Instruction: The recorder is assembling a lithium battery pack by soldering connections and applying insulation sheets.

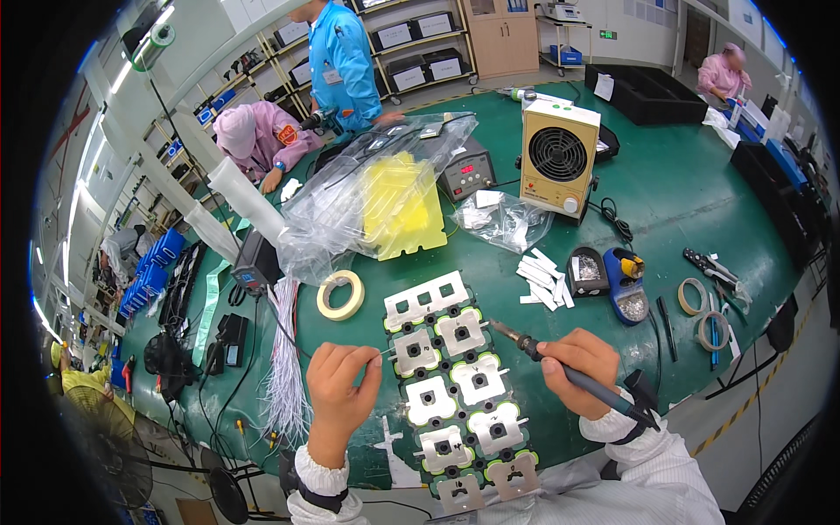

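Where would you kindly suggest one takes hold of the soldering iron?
Best by the dark handle, probably from the lower right, where the right hand holds it: the handle slants that way, while the slim metal tip points up-left and may be hot.

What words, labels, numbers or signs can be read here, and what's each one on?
I won't copy text out, but here's where it stands:
Silver plates: handwritten black marks.
Grey control box: glowing red display digits, tiny.
Beige fan unit: small print, too small to read.
Dark shelf bins' white labels: too small to read.
Green wall sign: too small to read.
Red sleeve patch: too blurred to read.
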{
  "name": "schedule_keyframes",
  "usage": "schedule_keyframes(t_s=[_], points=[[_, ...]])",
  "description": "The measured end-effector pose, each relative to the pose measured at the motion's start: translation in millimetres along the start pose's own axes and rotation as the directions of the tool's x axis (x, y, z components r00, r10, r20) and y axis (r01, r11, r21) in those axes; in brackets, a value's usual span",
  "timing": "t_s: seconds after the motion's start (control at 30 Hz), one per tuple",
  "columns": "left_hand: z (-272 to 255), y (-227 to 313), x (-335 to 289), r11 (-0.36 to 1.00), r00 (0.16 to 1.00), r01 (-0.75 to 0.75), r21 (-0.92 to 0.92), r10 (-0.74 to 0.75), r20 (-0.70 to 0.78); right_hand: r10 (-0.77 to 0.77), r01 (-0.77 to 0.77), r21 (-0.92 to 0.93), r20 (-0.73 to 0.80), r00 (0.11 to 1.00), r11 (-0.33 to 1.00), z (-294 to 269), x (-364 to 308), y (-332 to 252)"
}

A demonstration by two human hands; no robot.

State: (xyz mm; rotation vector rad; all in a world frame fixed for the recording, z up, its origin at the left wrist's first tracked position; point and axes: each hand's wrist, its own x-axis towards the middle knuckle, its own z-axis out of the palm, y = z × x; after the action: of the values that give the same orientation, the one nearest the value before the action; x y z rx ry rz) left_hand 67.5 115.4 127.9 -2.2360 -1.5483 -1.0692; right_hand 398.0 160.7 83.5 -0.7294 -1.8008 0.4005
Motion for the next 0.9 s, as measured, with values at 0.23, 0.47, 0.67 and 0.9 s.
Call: schedule_keyframes(t_s=[0.23, 0.47, 0.67, 0.9], points=[[1.0, 7.4, 5.7, 1.0, 1.0, -0.011, -0.026, 0.01, -0.018, 0.004, -0.005, -0.015, -0.045, 0.999, 1.0, -1.7, -1.6, 0.7], [4.9, 8.3, 5.0, 1.0, 1.0, -0.011, -0.024, 0.011, -0.007, -0.016, 0.016, 0.004, -0.051, 0.999, 1.0, -1.6, -0.6, 1.0], [2.0, 3.1, -1.4, 1.0, 1.0, 0.01, -0.018, -0.01, -0.02, 0.067, -0.072, -0.041, -0.109, 0.992, 0.997, -14.6, -4.5, 9.5], [-7.8, -1.8, -11.3, 0.997, 0.997, 0.082, -0.005, -0.082, -0.008, 0.136, -0.168, -0.143, -0.21, 0.968, 0.975, -38.4, -12.7, 36.6]])
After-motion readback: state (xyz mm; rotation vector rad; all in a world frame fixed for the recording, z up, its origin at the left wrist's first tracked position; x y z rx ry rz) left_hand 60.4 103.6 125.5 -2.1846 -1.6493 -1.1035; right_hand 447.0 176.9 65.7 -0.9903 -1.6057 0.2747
